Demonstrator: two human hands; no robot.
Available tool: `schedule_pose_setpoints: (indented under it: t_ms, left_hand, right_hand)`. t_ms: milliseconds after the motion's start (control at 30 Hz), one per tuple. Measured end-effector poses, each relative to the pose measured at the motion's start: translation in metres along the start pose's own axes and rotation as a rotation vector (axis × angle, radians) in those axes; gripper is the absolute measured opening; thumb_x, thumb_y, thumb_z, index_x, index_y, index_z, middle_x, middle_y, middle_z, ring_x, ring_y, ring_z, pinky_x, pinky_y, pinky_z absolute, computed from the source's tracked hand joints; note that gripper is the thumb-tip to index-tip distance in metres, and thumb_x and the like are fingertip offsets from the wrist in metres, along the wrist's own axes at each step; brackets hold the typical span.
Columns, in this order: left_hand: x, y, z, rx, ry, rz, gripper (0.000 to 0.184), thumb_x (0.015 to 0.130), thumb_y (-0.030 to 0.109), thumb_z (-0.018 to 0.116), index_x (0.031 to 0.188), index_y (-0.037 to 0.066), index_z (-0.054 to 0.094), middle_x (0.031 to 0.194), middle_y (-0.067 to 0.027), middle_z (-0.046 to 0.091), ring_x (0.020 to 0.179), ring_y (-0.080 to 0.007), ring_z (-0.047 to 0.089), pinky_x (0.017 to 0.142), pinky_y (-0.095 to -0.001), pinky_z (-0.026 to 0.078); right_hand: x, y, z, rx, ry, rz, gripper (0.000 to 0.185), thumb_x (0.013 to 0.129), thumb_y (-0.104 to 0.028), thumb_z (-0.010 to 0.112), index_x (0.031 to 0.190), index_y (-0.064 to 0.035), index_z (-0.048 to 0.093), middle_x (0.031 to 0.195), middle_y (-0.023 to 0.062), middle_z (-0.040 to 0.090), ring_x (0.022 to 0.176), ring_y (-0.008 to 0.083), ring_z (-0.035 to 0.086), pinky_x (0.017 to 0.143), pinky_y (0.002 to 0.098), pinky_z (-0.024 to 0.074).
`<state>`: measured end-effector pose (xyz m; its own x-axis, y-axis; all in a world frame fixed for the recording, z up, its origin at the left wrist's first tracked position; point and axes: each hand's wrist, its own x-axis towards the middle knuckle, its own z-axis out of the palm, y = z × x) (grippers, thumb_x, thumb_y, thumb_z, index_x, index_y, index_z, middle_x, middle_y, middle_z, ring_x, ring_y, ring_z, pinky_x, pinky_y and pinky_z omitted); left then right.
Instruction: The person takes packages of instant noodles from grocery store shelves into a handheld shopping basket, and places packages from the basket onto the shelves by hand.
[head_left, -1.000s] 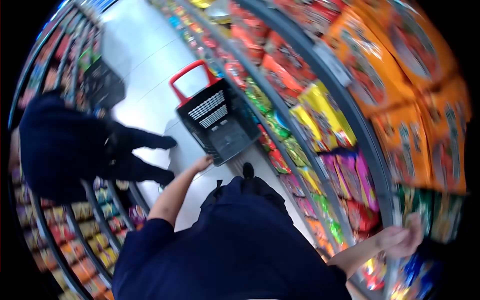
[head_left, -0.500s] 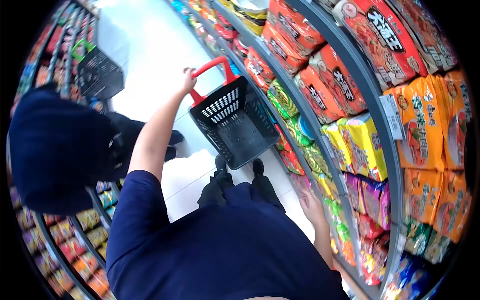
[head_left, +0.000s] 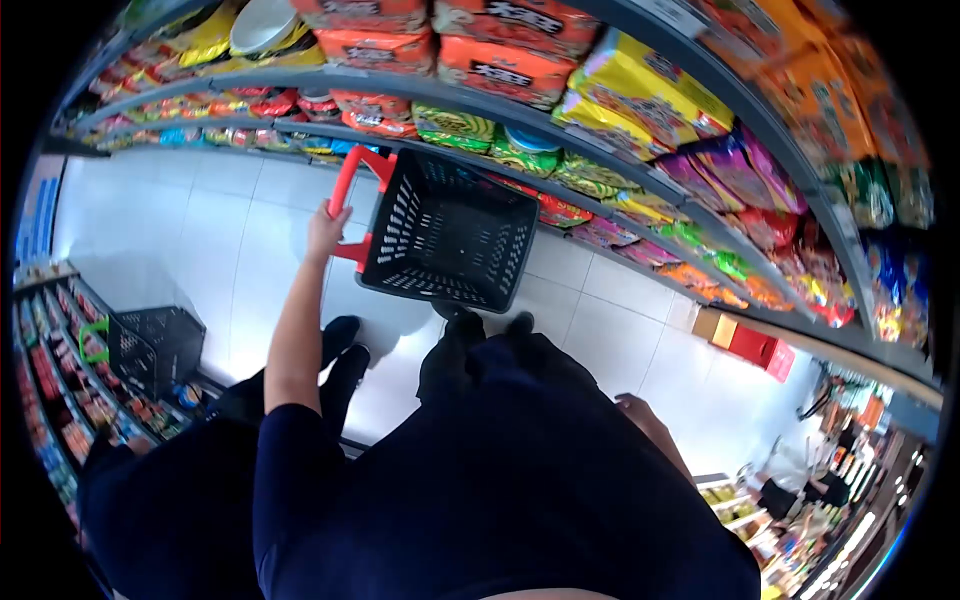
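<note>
My left hand [head_left: 325, 230] is closed round the red handle [head_left: 343, 190] of a black shopping basket [head_left: 455, 235]. The basket looks empty inside and stands in front of my feet, close beside the lower shelves. My right hand [head_left: 637, 410] hangs low at my right side over the floor, touching nothing I can see; its fingers are partly hidden by my dark shirt. Packets of noodles in orange [head_left: 505, 70], yellow [head_left: 640, 90] and purple [head_left: 735, 165] fill the shelves ahead.
At my left stands another person [head_left: 190, 500] in dark clothes, next to a black basket with a green handle [head_left: 155, 350]. A red box [head_left: 755, 347] sits at the shelf's end. Farther right are people [head_left: 800, 492] and more shelves.
The view has turned right, so the shelves now run across the top. My left hand took the red handle and still has it. My right hand moved from the shelf down to my side.
</note>
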<state>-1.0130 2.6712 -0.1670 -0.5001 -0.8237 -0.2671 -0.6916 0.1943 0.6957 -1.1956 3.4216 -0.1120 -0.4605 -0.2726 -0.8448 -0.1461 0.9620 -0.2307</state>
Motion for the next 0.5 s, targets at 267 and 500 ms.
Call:
schedule_pose_setpoints:
  t_ms: [267,500]
  left_hand:
    - [-0.102,0.058,0.15,0.011,-0.1,0.14,0.035,0.081,0.028,0.065,0.099,0.001,0.051,0.069,-0.0176,0.061,0.063,-0.0334,0.064,0.058,-0.0439,0.049]
    - [-0.24,0.129,0.269,0.245,-0.468,0.312,0.054,0.08,0.036,0.066,0.111,-0.001,0.04,0.086,-0.0264,0.062,0.084,-0.0423,0.062,0.07,-0.0483,0.05]
  right_hand:
    - [0.094,-0.025,0.034,0.109,0.299,-0.417,0.03,0.086,-0.023,0.058,0.112,-0.0069,0.059,0.098,0.0176,0.066,0.094,0.0307,0.063,0.081,0.0378,0.05]
    - [0.091,-0.098,0.03,0.391,0.174,-0.621,0.06,0.077,-0.029,0.068,0.124,0.0015,0.047,0.123,0.0214,0.052,0.115,0.0312,0.051,0.097,0.0367,0.0408]
